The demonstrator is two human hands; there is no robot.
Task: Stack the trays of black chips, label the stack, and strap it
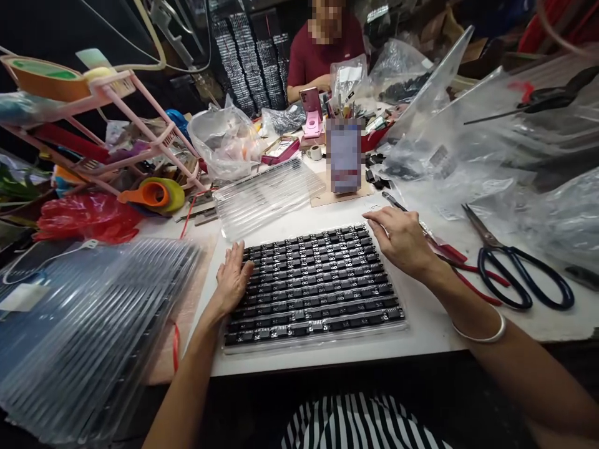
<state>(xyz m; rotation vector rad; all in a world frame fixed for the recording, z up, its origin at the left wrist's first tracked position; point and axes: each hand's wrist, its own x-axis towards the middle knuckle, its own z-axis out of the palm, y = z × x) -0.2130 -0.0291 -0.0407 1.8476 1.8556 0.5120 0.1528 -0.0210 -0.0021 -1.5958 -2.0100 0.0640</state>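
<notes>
Striped cloth (360,424) bottom centre; filled tray (322,340) mid-frame, long axis left-right, on white table (433,330); left hand (231,277), right hand (403,242) open at its ends.

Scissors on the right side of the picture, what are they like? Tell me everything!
The scissors have two grey, metal-looking blades and two big, dark blue loop handles. They lie flat on the white table, blades almost closed and pointing away from the person. One loop overlaps some red handles. The right hand isn't touching them.
</notes>
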